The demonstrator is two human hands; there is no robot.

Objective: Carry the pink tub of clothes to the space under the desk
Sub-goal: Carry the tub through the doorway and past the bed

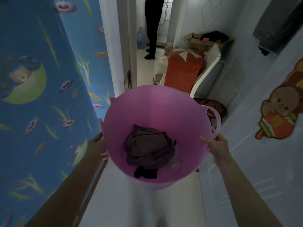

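Note:
The pink tub [154,102] hangs in front of me above the pale floor, held by both hands. Dark clothes [149,148] lie crumpled in its bottom. My left hand [96,146] grips the tub's left rim from outside. My right hand [216,145] grips the right rim beside its loop handle [216,118]. No desk shows in the head view.
A blue patterned wall [41,95] runs close on my left and a white door with a cartoon sticker [282,105] on my right. Ahead stand an orange bag [183,71], cardboard boxes [196,41] and a white curved piece of furniture [205,74]. A person in dark clothes [152,27] stands in the doorway beside a water bottle [141,38].

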